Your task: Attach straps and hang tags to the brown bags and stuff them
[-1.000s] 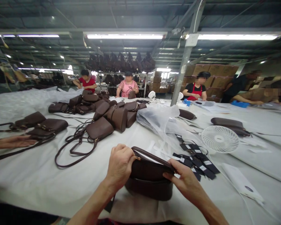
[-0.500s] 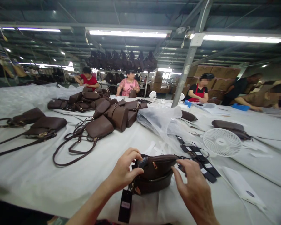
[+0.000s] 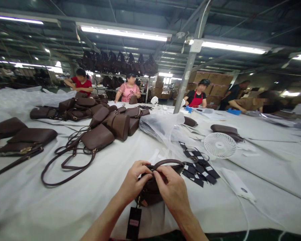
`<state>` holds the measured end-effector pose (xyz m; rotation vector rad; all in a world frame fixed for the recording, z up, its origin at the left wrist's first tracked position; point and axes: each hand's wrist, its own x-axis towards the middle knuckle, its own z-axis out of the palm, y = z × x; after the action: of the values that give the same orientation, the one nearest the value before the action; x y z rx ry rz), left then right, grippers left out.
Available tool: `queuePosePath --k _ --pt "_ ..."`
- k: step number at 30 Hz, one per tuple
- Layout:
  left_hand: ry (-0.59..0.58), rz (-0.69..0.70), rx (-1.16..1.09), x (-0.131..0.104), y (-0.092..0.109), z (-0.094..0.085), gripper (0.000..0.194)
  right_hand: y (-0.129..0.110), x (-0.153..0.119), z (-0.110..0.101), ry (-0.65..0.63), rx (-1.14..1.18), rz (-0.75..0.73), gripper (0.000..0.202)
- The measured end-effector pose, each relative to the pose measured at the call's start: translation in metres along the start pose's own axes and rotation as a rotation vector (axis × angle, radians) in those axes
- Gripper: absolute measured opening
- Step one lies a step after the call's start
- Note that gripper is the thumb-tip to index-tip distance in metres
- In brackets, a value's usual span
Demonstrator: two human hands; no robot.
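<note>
A dark brown handbag (image 3: 150,192) rests on the white-covered table right in front of me, partly covered by my hands. My left hand (image 3: 136,179) pinches its top edge at the left end. Close beside it, my right hand (image 3: 171,185) is closed at the top of the bag, fingers curled; the exact part it grips is hidden. A brown strap (image 3: 169,161) arches behind my right fingers. From the bag's left end hangs a black tag (image 3: 133,222) with a pale label. More black tags (image 3: 199,167) lie in a loose pile just right of the bag.
Brown bags (image 3: 97,137) with straps are heaped at the left and centre. Clear plastic wrapping (image 3: 163,127) lies behind my hands. A white fan (image 3: 220,145) and a white corded device (image 3: 237,184) sit at right. Several people work beyond, near a metal post (image 3: 185,77).
My right hand has moved left from the bag's right end to its top, beside my left hand. A strap now arches over the bag. The camera view has turned right.
</note>
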<state>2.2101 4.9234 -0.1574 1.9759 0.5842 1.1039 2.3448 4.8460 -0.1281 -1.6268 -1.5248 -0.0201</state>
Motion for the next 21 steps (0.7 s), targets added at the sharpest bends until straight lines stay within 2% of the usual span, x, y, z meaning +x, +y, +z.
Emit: queuePosePath --k 3,5,7,9,12,13,16,21 --pt "0.240 0.029 0.074 -0.007 0.003 0.029 0.021 -0.005 -0.002 0.000 0.020 -0.143 0.041 0.013" --pt "0.299 0.052 0.083 -0.012 0.006 0.042 0.024 -0.003 -0.004 -0.004 0.034 -0.199 0.062 0.018" --pt "0.252 0.081 0.081 -0.017 0.008 0.046 0.026 0.003 -0.006 -0.012 0.035 -0.209 0.106 0.023" --pt "0.093 0.139 0.064 -0.020 0.010 0.040 0.030 0.009 -0.008 -0.021 0.025 -0.155 0.205 0.024" --pt "-0.121 0.243 0.061 -0.020 0.006 0.024 0.046 0.013 -0.010 -0.028 -0.018 0.122 0.344 0.028" --pt "-0.137 0.273 0.078 -0.018 0.004 0.021 0.043 0.013 -0.011 -0.028 -0.024 0.240 0.375 0.028" --pt "-0.064 0.332 0.164 -0.012 -0.001 0.019 0.026 0.009 -0.014 -0.023 -0.006 0.497 0.457 0.032" --pt "-0.040 0.303 0.202 -0.005 0.000 0.023 0.015 0.004 -0.014 -0.012 -0.029 0.612 0.435 0.032"
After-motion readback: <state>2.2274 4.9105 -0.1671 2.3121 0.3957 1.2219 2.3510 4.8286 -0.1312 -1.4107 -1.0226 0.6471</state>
